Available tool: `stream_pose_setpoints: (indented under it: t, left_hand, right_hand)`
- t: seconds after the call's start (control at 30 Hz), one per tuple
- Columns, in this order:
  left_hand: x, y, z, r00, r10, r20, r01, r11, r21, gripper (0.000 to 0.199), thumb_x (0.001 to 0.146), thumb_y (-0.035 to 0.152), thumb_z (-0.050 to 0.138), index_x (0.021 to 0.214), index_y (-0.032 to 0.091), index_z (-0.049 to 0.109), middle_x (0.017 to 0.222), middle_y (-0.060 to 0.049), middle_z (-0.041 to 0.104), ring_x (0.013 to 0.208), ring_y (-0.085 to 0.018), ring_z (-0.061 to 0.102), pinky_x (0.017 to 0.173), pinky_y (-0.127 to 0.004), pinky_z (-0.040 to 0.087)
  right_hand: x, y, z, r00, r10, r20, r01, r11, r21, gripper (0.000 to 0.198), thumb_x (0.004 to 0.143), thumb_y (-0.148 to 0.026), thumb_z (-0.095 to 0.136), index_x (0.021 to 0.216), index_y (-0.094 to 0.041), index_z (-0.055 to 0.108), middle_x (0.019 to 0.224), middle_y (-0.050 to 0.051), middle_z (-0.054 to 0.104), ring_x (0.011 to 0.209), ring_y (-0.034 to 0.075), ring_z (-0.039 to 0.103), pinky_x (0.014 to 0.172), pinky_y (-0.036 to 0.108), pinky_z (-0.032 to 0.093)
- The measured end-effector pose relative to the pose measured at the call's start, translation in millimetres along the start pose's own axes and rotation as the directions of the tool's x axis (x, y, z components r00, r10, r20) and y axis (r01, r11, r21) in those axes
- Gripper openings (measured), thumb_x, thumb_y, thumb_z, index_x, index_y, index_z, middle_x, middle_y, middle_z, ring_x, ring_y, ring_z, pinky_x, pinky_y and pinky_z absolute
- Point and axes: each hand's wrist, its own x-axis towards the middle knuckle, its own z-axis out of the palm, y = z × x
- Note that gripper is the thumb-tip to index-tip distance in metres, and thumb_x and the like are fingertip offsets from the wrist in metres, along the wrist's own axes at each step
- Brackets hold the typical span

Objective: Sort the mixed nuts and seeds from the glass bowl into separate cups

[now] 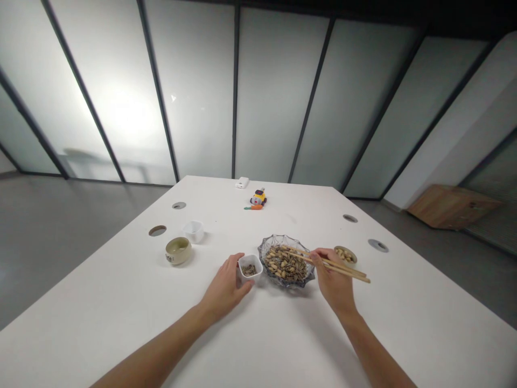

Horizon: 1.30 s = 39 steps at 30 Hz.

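Note:
My left hand (226, 286) grips a small white cup (257, 276) from its left side, thumb at the front and fingers behind. Some sunflower seeds (249, 270) lie in the bottom of that cup. Just right of it, close by, stands a clear glass bowl (309, 276) with a scalloped rim, filled with sunflower seeds and pistachios (285, 264). My right hand (333, 283) is closed around a pair of wooden chopsticks (343, 269). Their tips reach over the seeds in the glass bowl; whether they pinch a seed is too small to tell.
Behind my right hand sits a small bowl of pistachios (345, 254). A green ceramic bowl (178, 251) and another white cup (194, 231) stand at left. Farther back are a toy car (258, 197), a toy carrot (255, 207) and a white device (242, 182). Round holes (157, 230) pierce the table.

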Motion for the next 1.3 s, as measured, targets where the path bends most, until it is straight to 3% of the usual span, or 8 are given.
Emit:
stream_pose_setpoints:
  t: [0.23, 0.47, 0.8, 0.93, 1.07, 1.2, 1.3]
  left_hand:
    - [0, 0, -1, 1.000, -0.007, 0.015, 0.007, 1.000, 0.001, 0.055, 0.090, 0.029, 0.068, 0.142, 0.021, 0.052, 0.136, -0.013, 0.068, 0.125, -0.032, 0.065, 0.110, -0.050, 0.052]
    - [-1, 3, -2, 1.000, -0.003, 0.008, 0.003, 1.000, 0.012, 0.055, 0.090, 0.029, 0.069, 0.143, 0.022, 0.054, 0.130, -0.012, 0.070, 0.122, -0.032, 0.067, 0.107, -0.049, 0.054]
    - [0, 0, -2, 0.999, 0.005, 0.033, -0.006, 1.000, 0.028, 0.056, 0.091, 0.027, 0.069, 0.144, 0.020, 0.053, 0.134, -0.013, 0.068, 0.124, -0.032, 0.065, 0.109, -0.049, 0.051]
    - [0, 3, -3, 0.999, -0.012, 0.037, 0.011, 0.999, 0.030, 0.055, 0.091, 0.029, 0.071, 0.143, 0.021, 0.054, 0.132, -0.012, 0.069, 0.123, -0.032, 0.066, 0.109, -0.048, 0.052]
    - [-1, 3, -2, 0.999, -0.035, 0.041, 0.034, 0.999, 0.035, 0.056, 0.092, 0.033, 0.073, 0.143, 0.020, 0.053, 0.130, -0.013, 0.069, 0.122, -0.033, 0.066, 0.107, -0.048, 0.053]
    - [-1, 2, -1, 0.998, -0.042, 0.039, 0.041, 0.999, 0.034, 0.056, 0.091, 0.031, 0.073, 0.142, 0.020, 0.053, 0.132, -0.014, 0.069, 0.122, -0.033, 0.066, 0.107, -0.049, 0.052]
    - [-2, 2, -2, 0.999, -0.035, 0.039, 0.033, 0.999, 0.035, 0.056, 0.091, 0.031, 0.073, 0.142, 0.020, 0.053, 0.132, -0.014, 0.068, 0.121, -0.033, 0.066, 0.107, -0.049, 0.052]
  right_hand:
    - [1, 5, 4, 0.999, -0.002, 0.033, 0.001, 1.000, 0.009, 0.052, 0.096, -0.072, 0.060, 0.089, -0.022, 0.072, 0.082, 0.006, 0.075, 0.076, 0.024, 0.069, 0.069, 0.036, 0.053]
    - [1, 4, 6, 0.999, -0.007, 0.033, 0.008, 1.000, -0.017, 0.054, 0.096, -0.074, 0.060, 0.083, -0.023, 0.068, 0.073, 0.002, 0.069, 0.065, 0.020, 0.060, 0.062, 0.033, 0.048]
    - [1, 5, 2, 0.999, -0.027, -0.028, 0.027, 1.000, 0.009, 0.053, 0.095, -0.074, 0.061, 0.085, -0.023, 0.070, 0.076, 0.003, 0.071, 0.070, 0.022, 0.062, 0.068, 0.036, 0.050]
    - [-5, -3, 1, 0.998, 0.060, -0.036, -0.053, 0.986, 0.160, 0.044, 0.096, -0.068, 0.066, 0.091, -0.024, 0.069, 0.079, 0.005, 0.073, 0.073, 0.025, 0.067, 0.066, 0.038, 0.054]
    - [-14, -22, 4, 0.994, 0.104, 0.023, -0.105, 0.917, 0.385, 0.038, 0.096, -0.064, 0.069, 0.091, -0.026, 0.068, 0.085, 0.007, 0.076, 0.077, 0.027, 0.073, 0.071, 0.043, 0.062]
    - [-21, -39, 3, 0.991, 0.037, 0.128, -0.083, 0.925, 0.371, 0.040, 0.093, -0.065, 0.073, 0.085, -0.026, 0.070, 0.083, 0.007, 0.077, 0.076, 0.026, 0.073, 0.067, 0.038, 0.061]
    - [-18, -39, -5, 0.996, -0.033, 0.088, 0.006, 0.957, 0.291, 0.040, 0.095, -0.064, 0.071, 0.084, -0.025, 0.072, 0.084, 0.007, 0.077, 0.076, 0.024, 0.072, 0.066, 0.035, 0.059]
